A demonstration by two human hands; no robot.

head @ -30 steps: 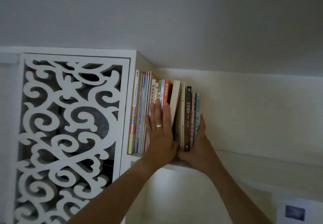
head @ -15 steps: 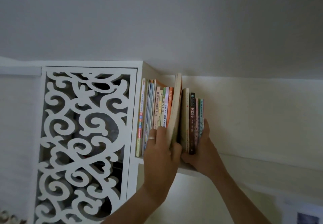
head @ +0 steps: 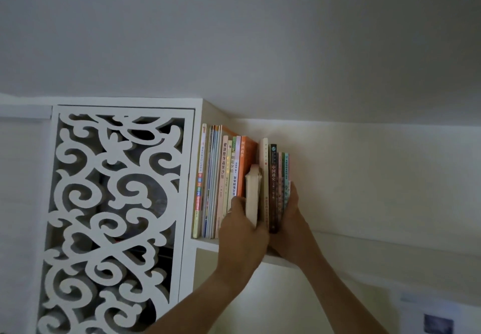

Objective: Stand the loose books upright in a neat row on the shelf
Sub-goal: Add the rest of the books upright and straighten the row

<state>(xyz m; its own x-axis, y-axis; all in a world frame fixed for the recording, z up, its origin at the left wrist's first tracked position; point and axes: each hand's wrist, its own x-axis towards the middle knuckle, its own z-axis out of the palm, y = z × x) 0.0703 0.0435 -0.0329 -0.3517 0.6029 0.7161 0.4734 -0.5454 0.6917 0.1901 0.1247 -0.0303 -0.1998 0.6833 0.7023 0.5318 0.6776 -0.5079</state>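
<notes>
Left hand (head: pixel 240 229) wrapped around the lower part of a cream-paged book (head: pixel 252 195), thumb on the left face, fingers hidden behind the right; page edges turned outward, spine out of sight. Book upright or nearly so, sitting in the gap between an orange-spined book (head: pixel 243 167) on its left and a tall white-spined book (head: pixel 265 177) on its right, pulled forward of both. Right hand (head: pixel 289 219) spread flat, pressed against the outer face of the right-hand group: white spine, dark brown spine with Chinese title (head: pixel 272 188), then thin pink, green and teal spines (head: pixel 286 169). Left-hand group of thin upright books (head: pixel 212 180) packed against the cabinet side. All standing on a high white shelf (head: pixel 205 244) just under the ceiling (head: pixel 234 34). White scrollwork fretwork panel (head: pixel 112 216) left of the shelf. Blurred sheet with a dark patch (head: pixel 437 323) at lower right, detail unreadable.
</notes>
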